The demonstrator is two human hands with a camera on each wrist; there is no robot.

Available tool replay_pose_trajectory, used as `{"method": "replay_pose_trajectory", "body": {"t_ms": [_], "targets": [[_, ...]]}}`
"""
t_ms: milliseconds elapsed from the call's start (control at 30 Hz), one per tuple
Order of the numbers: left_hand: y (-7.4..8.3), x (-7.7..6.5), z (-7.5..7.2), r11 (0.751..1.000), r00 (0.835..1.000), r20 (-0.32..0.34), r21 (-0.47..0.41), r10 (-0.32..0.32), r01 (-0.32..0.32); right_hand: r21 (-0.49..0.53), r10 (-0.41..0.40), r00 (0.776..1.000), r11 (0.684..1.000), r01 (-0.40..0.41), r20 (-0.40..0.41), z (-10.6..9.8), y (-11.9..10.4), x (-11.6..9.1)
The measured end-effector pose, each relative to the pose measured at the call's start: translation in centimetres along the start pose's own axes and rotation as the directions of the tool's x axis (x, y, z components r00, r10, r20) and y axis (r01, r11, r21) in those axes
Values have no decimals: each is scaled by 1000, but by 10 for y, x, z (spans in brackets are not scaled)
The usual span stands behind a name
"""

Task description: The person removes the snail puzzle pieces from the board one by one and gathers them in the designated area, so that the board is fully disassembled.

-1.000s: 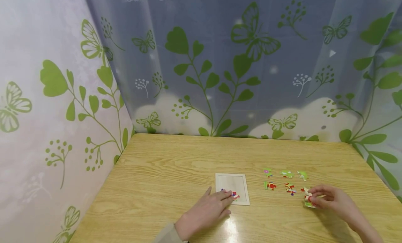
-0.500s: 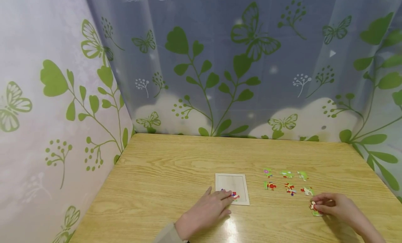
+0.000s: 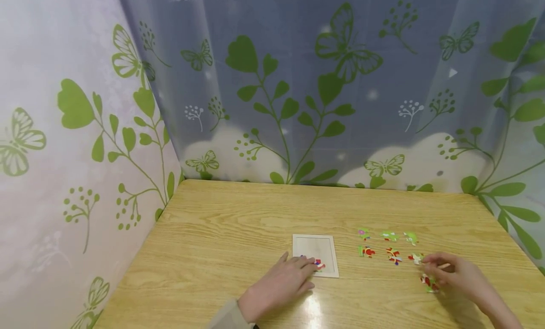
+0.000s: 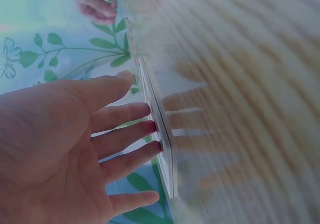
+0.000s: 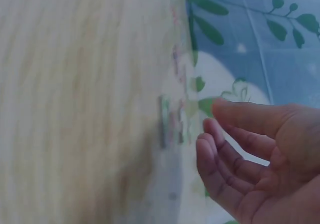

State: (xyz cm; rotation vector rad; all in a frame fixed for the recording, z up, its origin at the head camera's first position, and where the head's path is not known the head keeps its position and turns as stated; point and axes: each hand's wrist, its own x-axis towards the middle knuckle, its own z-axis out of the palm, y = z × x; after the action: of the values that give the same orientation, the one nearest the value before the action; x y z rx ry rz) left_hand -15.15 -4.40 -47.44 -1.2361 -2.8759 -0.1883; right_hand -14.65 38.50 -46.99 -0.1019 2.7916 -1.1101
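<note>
My left hand lies over the near left part of a pale puzzle board, its straight fingertips on red and blue puzzle pieces at the near edge. In the left wrist view, those fingertips touch the upper face of the board. At the right, my right hand hovers with bent fingers and nothing between them. Below its fingertips lies a red and green puzzle piece, seen edge-on as a thin strip in the right wrist view. A white and red piece lies just beyond.
Between the board and my right hand, more puzzle pieces lie in two rows: a flowered one, green ones and red ones. The wooden table meets a printed curtain at its back edge.
My right hand has brought the red and green piece nearer and to the right, away from the white and red one, then let it go and risen slightly. The left hand stays put.
</note>
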Motion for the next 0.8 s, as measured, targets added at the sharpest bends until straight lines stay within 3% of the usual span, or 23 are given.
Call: {"method": "replay_pose_trajectory", "body": {"t_ms": [167,300,800], "targets": [[1,1,1,1000,1000,21,-15,-16,16,-39,-14,998,999,12,-66,4,-23,6],[1,1,1,1000,1000,20,-16,-12,12,-30,-72,994,997,69,-87,11,-40,14],[-2,-3,-1,999,1000,-4,-31,13,-13,54,-195,979,979,199,-65,55,-96,43]]}}
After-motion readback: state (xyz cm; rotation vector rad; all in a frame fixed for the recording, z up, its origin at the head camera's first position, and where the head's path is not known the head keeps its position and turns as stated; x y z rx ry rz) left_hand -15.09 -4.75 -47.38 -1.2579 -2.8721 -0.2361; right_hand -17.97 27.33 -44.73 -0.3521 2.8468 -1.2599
